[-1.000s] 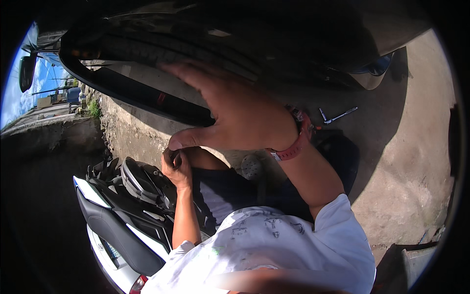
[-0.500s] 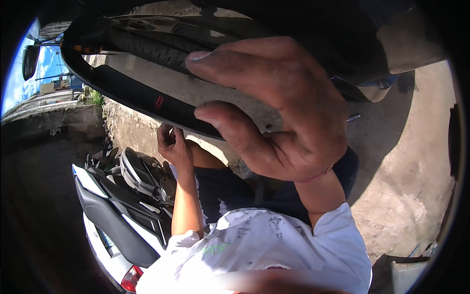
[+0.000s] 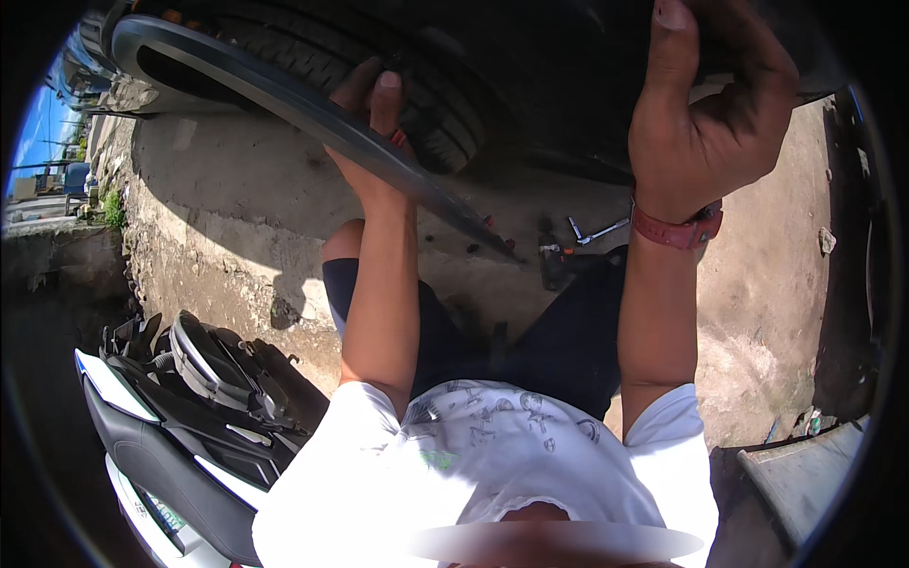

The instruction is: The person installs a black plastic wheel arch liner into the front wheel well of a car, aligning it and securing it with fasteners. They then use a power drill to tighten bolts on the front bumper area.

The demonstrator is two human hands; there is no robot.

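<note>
A long black curved trim strip [image 3: 275, 99], shaped like a wheel-arch moulding, slants across the upper left. My left hand [image 3: 374, 133] is closed around its middle, thumb and a fingertip showing above the edge beside a small red piece. Right behind is a tyre [image 3: 445, 118] with dark tread, under the shaded body of a vehicle [image 3: 559, 85]. My right hand [image 3: 715, 118] is raised at the upper right beside that bodywork, its thumb stretched up and apart from the curved fingers. The upper fingers run into the top edge and shadow; nothing shows in the hand.
On the concrete between my knees lie a silver L-shaped wrench [image 3: 598, 231] and a dark object with orange bits [image 3: 554, 263]. A white and black motor scooter [image 3: 180, 417] stands at the left. A pale panel [image 3: 805, 478] is at the lower right.
The strip has swung away from the vehicle, its right end now hanging lower and free. My left hand has moved up along it. My right hand has drawn back to the upper right.
</note>
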